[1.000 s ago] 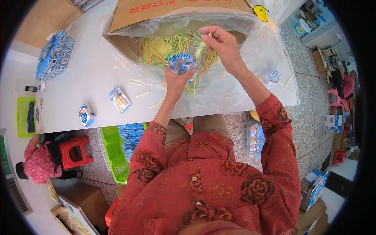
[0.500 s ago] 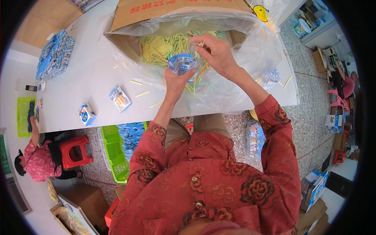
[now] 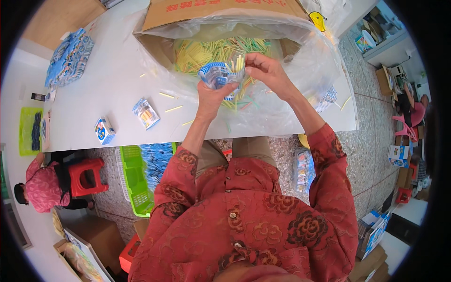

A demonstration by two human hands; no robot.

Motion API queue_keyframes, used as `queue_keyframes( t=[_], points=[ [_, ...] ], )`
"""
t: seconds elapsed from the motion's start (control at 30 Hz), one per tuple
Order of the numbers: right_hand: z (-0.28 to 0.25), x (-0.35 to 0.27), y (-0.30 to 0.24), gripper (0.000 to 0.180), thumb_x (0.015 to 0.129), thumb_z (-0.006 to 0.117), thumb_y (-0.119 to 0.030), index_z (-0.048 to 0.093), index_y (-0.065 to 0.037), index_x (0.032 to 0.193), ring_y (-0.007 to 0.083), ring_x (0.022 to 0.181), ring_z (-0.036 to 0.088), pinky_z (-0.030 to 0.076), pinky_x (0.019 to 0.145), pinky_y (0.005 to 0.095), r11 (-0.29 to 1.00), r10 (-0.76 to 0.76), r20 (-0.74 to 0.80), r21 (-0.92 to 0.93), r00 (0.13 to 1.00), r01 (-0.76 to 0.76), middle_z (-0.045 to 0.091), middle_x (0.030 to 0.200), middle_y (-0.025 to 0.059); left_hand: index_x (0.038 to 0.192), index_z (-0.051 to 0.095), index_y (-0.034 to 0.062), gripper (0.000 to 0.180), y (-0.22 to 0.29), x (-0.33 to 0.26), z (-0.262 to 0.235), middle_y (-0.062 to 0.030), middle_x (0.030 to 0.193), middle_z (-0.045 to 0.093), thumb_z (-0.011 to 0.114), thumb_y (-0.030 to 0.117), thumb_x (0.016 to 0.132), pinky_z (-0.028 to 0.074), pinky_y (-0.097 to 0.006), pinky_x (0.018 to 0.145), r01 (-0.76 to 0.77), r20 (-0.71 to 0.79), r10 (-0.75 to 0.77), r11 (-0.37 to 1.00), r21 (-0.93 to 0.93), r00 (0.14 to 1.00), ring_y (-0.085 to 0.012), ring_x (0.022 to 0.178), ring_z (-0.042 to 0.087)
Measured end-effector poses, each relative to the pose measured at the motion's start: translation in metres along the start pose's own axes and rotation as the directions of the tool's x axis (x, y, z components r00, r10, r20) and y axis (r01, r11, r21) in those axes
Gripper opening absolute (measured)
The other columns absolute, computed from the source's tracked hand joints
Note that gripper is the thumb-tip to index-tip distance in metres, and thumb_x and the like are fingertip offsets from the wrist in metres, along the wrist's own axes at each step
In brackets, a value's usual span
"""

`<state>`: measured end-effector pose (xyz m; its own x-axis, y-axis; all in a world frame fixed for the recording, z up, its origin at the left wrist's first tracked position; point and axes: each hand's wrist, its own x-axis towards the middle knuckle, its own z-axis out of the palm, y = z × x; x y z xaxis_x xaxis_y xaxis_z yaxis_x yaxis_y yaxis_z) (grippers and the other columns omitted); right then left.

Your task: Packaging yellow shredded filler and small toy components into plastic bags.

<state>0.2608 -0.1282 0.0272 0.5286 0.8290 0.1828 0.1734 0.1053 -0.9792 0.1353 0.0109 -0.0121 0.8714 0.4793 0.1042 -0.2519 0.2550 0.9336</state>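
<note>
My left hand [image 3: 212,96] grips a clear, blue-edged packet [image 3: 217,75] over the box [image 3: 221,19] on the desk [image 3: 108,75]. My right hand [image 3: 265,70], pinching sticks [image 3: 238,63], has come down to it.

Yellow and green sticks [image 3: 221,49] fill a brown cardboard box [image 3: 221,11] lined with clear plastic [image 3: 300,70], a blue-and-white striped packet [image 3: 217,75] sits above a white table [image 3: 108,80] — and the sleeves [image 3: 329,178] are red with dark floral print — beside a lime-green basket [image 3: 136,181].
</note>
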Motion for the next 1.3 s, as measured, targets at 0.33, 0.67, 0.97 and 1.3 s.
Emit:
queue_keyframes(
  t=[0.33, 0.67, 0.97, 1.3],
  points=[
    [0.007, 0.000, 0.003, 0.004, 0.089, 0.052, -0.008, 0.051, -0.006, 0.093, 0.0066, 0.087, 0.050, 0.041, 0.079, 0.0230, 0.994, -0.004, 0.000, 0.108, 1.000, 0.004, 0.056, 0.094, -0.0008, 0.098, 0.060, 0.0031, 0.026, 0.009, -0.011, -0.017, -0.0010, 0.089, 0.063, 0.068, 0.002, 0.074, 0.048, -0.023, 0.070, 0.066, 0.021, -0.067, 0.998, 0.004, 0.998, -0.0082, 0.078, 0.058],
    [0.009, -0.002, -0.014, 0.005, 0.090, 0.049, -0.007, 0.049, -0.005, 0.094, 0.0074, 0.072, 0.053, 0.044, 0.062, 0.0212, 0.947, -0.283, -0.339, -0.248, 0.897, 0.205, 0.057, 0.081, 0.0006, 0.101, 0.058, 0.0033, 0.019, 0.007, -0.022, -0.036, -0.0062, 0.088, 0.063, 0.060, 0.007, 0.083, 0.051, -0.028, 0.069, 0.051, -0.195, -0.078, 0.989, -0.141, 0.978, -0.0145, 0.080, 0.061],
    [0.023, 0.009, 0.011, 0.005, 0.089, 0.050, -0.006, 0.050, -0.001, 0.092, 0.0091, 0.073, 0.053, 0.046, 0.064, 0.0217, 0.913, -0.232, -0.193, -0.380, 0.953, 0.146, 0.054, 0.084, 0.0005, 0.099, 0.057, -0.0002, 0.017, 0.025, -0.079, -0.074, -0.0112, 0.087, 0.065, 0.058, 0.005, 0.083, 0.052, -0.030, 0.070, 0.070, -0.258, -0.079, 0.997, -0.045, 0.963, -0.0169, 0.078, 0.063],
    [0.189, 0.062, 0.057, 0.009, 0.090, 0.048, -0.008, 0.046, -0.006, 0.098, 0.0123, 0.076, 0.059, 0.051, 0.067, 0.0272, 0.980, 0.152, 0.282, 0.083, 0.947, -0.182, 0.059, 0.085, 0.0071, 0.099, 0.058, -0.0022, 0.017, 0.022, -0.177, -0.132, -0.0119, 0.084, 0.065, 0.059, 0.004, 0.083, 0.053, -0.030, 0.067, 0.115, -0.571, -0.168, 0.985, -0.128, 0.804, -0.0180, 0.073, 0.064]
  ],
)
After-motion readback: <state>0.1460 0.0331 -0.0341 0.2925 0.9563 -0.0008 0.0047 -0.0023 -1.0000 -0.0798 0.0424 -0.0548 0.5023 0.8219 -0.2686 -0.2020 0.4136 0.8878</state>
